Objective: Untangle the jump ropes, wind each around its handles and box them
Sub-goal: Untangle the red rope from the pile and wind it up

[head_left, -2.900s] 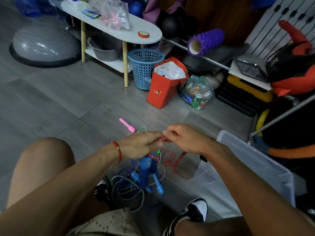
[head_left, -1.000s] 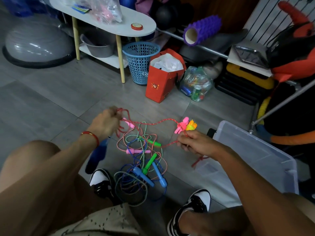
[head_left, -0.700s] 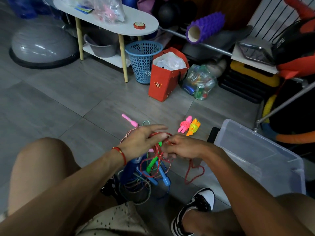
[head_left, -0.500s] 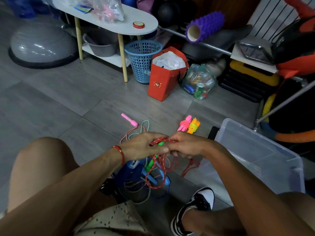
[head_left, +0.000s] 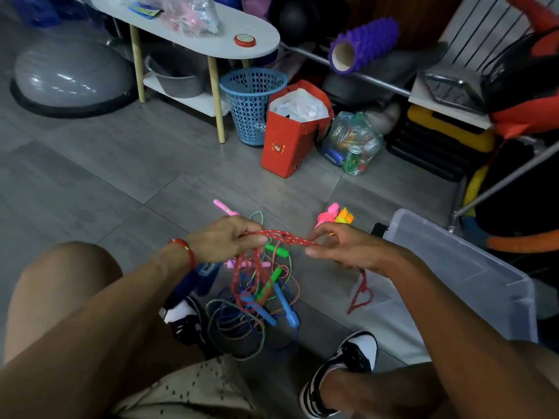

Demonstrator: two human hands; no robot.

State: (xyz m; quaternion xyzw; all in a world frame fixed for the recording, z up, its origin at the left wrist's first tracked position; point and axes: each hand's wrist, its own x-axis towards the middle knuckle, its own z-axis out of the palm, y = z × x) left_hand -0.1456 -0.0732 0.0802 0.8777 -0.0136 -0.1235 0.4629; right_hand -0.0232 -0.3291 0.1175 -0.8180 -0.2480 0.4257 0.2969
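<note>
I see both hands raised over the floor, a little apart, a red rope (head_left: 281, 237) stretched between them. My left hand (head_left: 223, 241) grips one end of the bunched strands; my right hand (head_left: 348, 247) pinches the other end in its fingertips, with a red loop dangling below the wrist. Under them lies the tangle (head_left: 257, 300): I count two blue handles, two green, two pink. Two wound ropes, pink (head_left: 328, 214) and orange (head_left: 344, 217), lie side by side just beyond my right hand. One clear box (head_left: 472, 267) sits at the right, near them. Bare floor tiles (head_left: 106, 182) spread to the left.
</note>
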